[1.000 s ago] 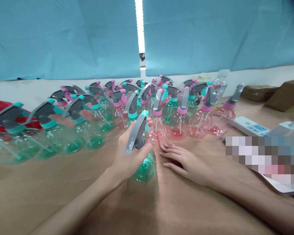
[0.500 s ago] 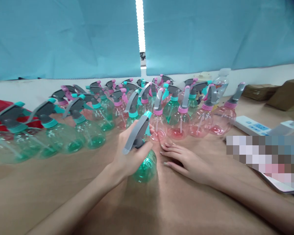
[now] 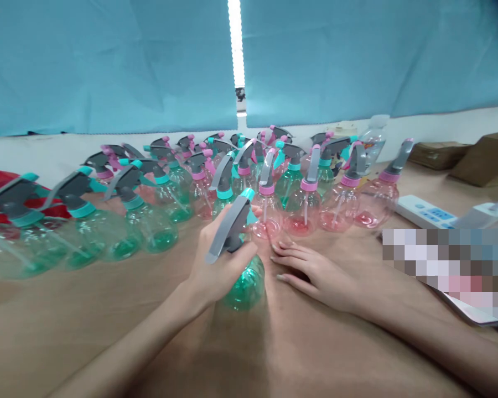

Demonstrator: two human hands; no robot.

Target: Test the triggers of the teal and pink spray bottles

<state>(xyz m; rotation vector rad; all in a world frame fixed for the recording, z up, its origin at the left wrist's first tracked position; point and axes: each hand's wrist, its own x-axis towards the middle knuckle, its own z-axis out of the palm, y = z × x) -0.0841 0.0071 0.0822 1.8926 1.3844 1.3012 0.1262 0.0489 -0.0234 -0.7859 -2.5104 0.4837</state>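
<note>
**Left hand (image 3: pixel 216 264) wrapped round a green-tinted, round-bellied plastic spray bottle (image 3: pixel 246 283); right hand (image 3: pixel 322 275) palm-down beside it**

The left hand is curled closed about the held bottle's neck and upper body, thumb across the near side. Most of its other fingers are hidden behind the bottle, one tip showing past the far edge. The bottle's grey lever slants over the hand, covering part of its back and leaving the turquoise collar hard to make out.

To the held bottle's right, the right hand lies loosely open on the brown tabletop (image 3: pixel 315 359), fingers slightly spread, gripping nothing that shows; its palm is out of sight. Both forearms are cut off by the frame.

Just beyond the held bottle stand pink-tinted, round plastic spray bottles (image 3: pixel 302 220) with grey levers. To its left runs a row of green-tinted spray bottles with turquoise collars (image 3: pixel 151 235), the outermost cut by the frame edge. Farther back, bottles overlap too densely to count.

Well to its right are a white power strip (image 3: pixel 425 211) and a flat, pale-edged object (image 3: pixel 477 315), mostly masked by pixelation. Behind these, one brown cardboard box (image 3: pixel 487 160) runs out of frame. Far left of the held bottle, a red item (image 3: pixel 2 182) is partly covered by spray heads, its nature unclear.
</note>
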